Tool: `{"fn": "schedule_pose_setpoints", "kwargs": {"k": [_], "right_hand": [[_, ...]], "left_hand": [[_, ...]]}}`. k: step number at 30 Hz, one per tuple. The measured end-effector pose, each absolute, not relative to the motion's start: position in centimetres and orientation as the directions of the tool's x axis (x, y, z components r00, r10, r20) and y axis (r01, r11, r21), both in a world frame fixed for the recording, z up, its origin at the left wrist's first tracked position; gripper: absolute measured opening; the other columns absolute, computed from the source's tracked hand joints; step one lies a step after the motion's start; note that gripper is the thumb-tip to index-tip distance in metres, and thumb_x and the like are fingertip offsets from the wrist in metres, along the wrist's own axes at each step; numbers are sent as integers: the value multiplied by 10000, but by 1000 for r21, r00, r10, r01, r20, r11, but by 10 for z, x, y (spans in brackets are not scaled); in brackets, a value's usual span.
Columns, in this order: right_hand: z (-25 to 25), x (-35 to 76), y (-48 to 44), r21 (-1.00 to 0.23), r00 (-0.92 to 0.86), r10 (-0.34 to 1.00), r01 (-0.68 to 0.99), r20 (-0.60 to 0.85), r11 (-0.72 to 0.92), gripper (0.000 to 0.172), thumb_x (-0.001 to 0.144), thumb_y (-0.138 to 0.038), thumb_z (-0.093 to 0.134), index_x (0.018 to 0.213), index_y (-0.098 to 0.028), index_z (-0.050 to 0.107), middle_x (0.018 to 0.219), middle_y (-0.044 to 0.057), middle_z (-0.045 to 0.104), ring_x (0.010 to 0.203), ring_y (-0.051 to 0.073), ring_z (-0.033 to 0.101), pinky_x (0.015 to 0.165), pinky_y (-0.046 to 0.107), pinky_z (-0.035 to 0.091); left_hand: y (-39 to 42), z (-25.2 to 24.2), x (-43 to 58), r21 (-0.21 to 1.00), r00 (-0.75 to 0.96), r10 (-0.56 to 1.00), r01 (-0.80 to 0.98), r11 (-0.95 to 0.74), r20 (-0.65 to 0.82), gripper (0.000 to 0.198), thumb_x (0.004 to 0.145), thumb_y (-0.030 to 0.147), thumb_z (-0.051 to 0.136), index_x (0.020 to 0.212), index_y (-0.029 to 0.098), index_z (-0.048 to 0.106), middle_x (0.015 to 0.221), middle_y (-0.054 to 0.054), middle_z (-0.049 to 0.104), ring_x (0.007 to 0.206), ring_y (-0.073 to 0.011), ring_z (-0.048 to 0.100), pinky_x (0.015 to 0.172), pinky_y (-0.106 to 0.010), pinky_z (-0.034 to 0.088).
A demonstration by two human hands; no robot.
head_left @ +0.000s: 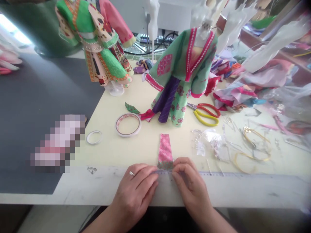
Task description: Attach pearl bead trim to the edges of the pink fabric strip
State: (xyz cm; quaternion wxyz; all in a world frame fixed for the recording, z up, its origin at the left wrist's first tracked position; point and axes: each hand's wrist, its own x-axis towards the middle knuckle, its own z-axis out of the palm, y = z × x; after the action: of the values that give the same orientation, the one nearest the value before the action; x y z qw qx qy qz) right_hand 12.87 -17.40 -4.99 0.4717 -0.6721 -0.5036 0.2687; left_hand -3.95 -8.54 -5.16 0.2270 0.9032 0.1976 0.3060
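A narrow pink patterned fabric strip (165, 150) lies on the pale yellow table (145, 145), pointing away from me. Its near end has a darker band that sits between my two hands. My left hand (136, 191), with a ring on one finger, has its fingers curled and pressed at the strip's near left corner. My right hand (191, 184) pinches the near right corner. Both rest on a clear ruler (218, 174) along the table's front edge.
A doll mannequin in a green and pink robe (182, 71) stands behind the strip; another costumed one (102, 42) at back left. Two tape rolls (128, 124), red and yellow scissors (206, 113), beads in clear bags (209, 139), gold wire (252, 145) and fabric scraps (243, 84) lie around.
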Motion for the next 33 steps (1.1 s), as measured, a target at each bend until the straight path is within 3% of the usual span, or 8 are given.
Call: {"fn": "schedule_pose_setpoints", "kwargs": {"k": [10,20,28,33], "right_hand": [[-43,130,-177,-975,286,956,222,69,4,106,918,-157,455,842,-225,483,900,11,494,869,152,505,766,272,390],[-42,127,-181,-984,300,952,176,51,-3,117,928,-172,450,825,-220,479,876,9,495,855,147,502,772,271,383],[-38,126,-184,-994,310,950,87,-38,-68,158,922,-234,463,769,-204,491,776,7,489,742,145,490,670,258,403],[-37,125,-186,-989,318,942,54,-111,-135,143,922,-279,453,828,-209,536,754,0,506,691,138,496,633,249,417]], "left_hand": [[-86,-44,-31,742,700,621,196,-641,351,177,846,78,560,1007,140,599,895,-54,652,824,-137,577,760,-267,480],[-92,-38,-29,790,671,655,167,-589,347,127,834,41,548,867,157,589,778,-12,626,739,-108,551,721,-244,451],[-97,-29,-30,914,668,728,185,-361,152,121,853,115,519,766,165,586,699,-10,581,651,-110,530,589,-224,449],[-98,-27,-31,915,674,725,189,-357,143,125,850,120,517,754,168,582,680,-8,573,639,-116,520,593,-235,443]]}}
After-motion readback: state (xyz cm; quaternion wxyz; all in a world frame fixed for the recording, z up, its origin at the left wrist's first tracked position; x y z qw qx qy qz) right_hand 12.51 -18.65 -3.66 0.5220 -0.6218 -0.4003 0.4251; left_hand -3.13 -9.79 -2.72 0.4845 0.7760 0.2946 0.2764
